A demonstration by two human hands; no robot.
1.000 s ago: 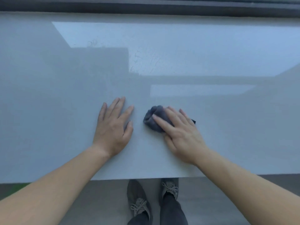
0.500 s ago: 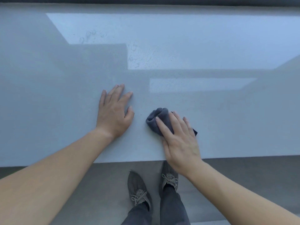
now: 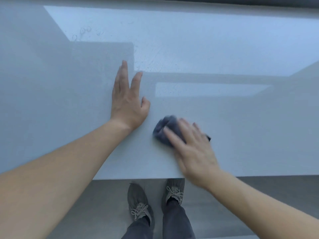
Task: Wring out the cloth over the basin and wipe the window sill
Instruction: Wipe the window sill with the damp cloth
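Note:
A wide, glossy pale grey window sill (image 3: 241, 135) fills most of the view. A bunched dark grey cloth (image 3: 164, 129) lies on it near the front edge. My right hand (image 3: 191, 147) presses flat on the cloth, fingers spread over it, and is motion-blurred. My left hand (image 3: 128, 100) rests flat on the sill to the left of the cloth, fingers apart, holding nothing. Faint wet streaks show on the sill beyond my left fingertips. No basin is in view.
The dark window frame (image 3: 259, 1) runs along the top edge. Below the sill's front edge (image 3: 259, 175) is grey floor (image 3: 95, 204) with my two grey shoes (image 3: 139, 200).
My right hand has slid the cloth a little toward the sill's front edge. My left hand has stretched out flatter, with its fingers reaching further away from me.

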